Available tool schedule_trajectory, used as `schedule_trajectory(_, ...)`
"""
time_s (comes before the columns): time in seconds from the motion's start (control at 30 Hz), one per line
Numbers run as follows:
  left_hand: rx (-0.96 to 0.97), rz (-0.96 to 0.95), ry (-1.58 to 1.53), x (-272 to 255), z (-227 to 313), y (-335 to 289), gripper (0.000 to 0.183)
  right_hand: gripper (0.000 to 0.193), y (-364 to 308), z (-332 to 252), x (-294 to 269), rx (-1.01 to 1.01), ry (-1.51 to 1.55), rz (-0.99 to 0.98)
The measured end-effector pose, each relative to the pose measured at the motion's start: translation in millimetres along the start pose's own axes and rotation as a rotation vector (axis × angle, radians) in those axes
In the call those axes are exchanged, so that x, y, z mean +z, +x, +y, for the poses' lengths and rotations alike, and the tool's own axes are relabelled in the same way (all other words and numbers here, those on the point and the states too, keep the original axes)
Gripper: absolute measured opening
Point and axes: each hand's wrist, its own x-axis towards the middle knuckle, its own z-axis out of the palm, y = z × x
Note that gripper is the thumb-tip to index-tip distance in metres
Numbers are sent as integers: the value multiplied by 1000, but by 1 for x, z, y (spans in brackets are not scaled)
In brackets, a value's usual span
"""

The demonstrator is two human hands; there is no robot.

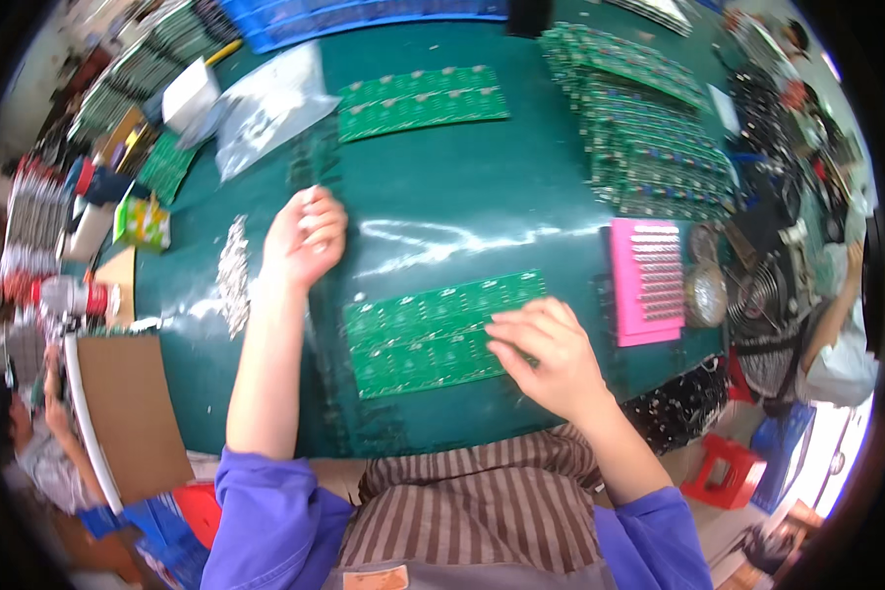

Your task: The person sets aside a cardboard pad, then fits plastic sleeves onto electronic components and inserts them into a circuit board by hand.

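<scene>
A green circuit board panel [423, 334] lies flat on the table in front of me. Over its right end is my right hand [551, 354], thumb and forefinger close together; anything between the tips is too small to make out. My left hand [310, 236] is raised beyond the board's left end, its fingers curled in toward the palm. Whitish spots show at those fingers, and I cannot tell what they hold. Left of that wrist runs a narrow heap of small silvery parts [234, 275].
A second green panel [423, 102] lies farther back, beside a clear plastic bag [275, 108]. Stacked circuit boards [649, 128] stand at the back right. Nearer, a pink block [647, 285] carries rows of small metal pieces. A blue crate [364, 15] borders the far side.
</scene>
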Motion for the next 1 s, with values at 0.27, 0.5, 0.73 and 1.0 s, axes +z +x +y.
schedule_trajectory(0.27, 149, 11, 75, -8, -13, -24, 14, 11, 103, -1, 74, -210, 237, -195)
schedule_trajectory(0.5, 282, 178, 118, -20, -26, -64, 19, 9, 126, -7, 101, -300, 148, -585)
schedule_trajectory(0.73, 275, 163, 199, -33, -71, -65, 19, 5, 110, -13, 79, -170, 231, -265)
schedule_trajectory(1.0, 272, 252, 527, -18, -144, -53, 19, 20, 68, -49, 39, -308, 90, 8)
